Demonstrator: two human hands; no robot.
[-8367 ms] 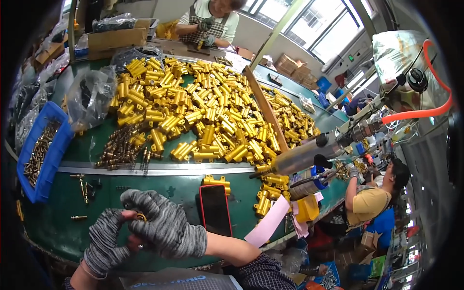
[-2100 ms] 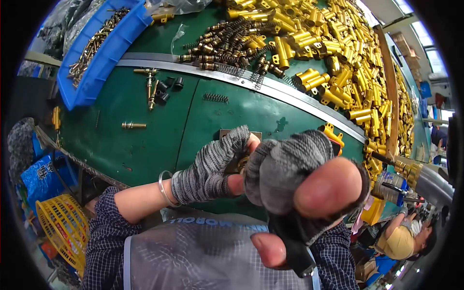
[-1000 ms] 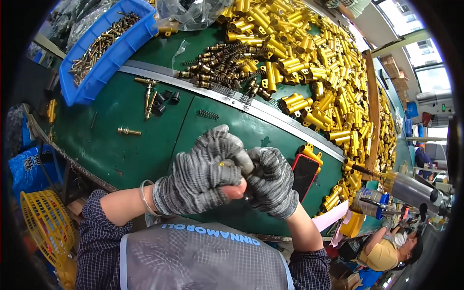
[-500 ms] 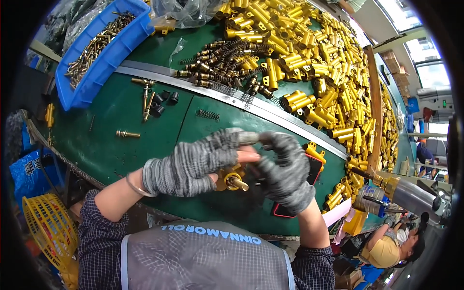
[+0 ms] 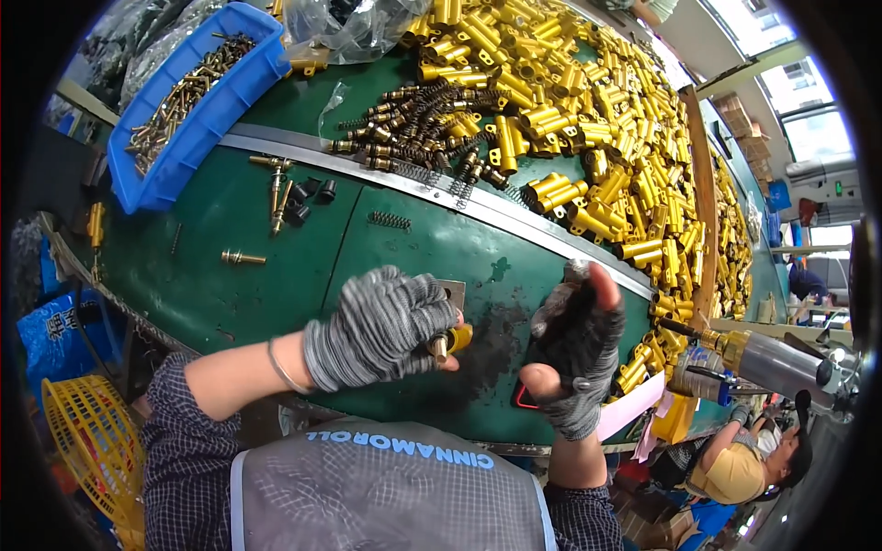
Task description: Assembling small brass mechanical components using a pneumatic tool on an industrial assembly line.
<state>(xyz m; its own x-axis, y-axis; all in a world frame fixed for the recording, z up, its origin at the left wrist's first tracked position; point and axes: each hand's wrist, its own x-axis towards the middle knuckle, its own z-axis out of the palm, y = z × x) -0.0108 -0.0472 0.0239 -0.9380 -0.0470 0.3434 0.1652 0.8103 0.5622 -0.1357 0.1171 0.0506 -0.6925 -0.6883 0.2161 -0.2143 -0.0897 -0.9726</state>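
My left hand [image 5: 381,326], in a grey knitted glove, is closed round a gold metal cylinder [image 5: 462,339] with a brass-coloured pin [image 5: 441,347] sticking out of it. Most of that cylinder is covered by my fingers. Just beyond it a small metal plate [image 5: 454,292] shows. To the right, my right hand [image 5: 579,354] is turned partly palm up, thumb and fingers apart, nothing visible in it. Its glove looks dark on the palm side. Under the right wrist peeks the red edge of a flat black object [image 5: 524,397]. A loose spring [image 5: 390,220] lies beyond my left hand.
Many gold cylinders [image 5: 634,174] are heaped at the far right. Spring-fitted rods [image 5: 423,124] lie beyond a metal strip [image 5: 367,165]. At the left stand a blue bin [image 5: 175,174] of pins and several black caps [image 5: 312,190]. A power tool [image 5: 781,363] juts in at right; a person [image 5: 735,473] sits beyond.
My hands have parted: the right has moved right and opened out. The left has closed further over the gold cylinder, which is now more hidden.
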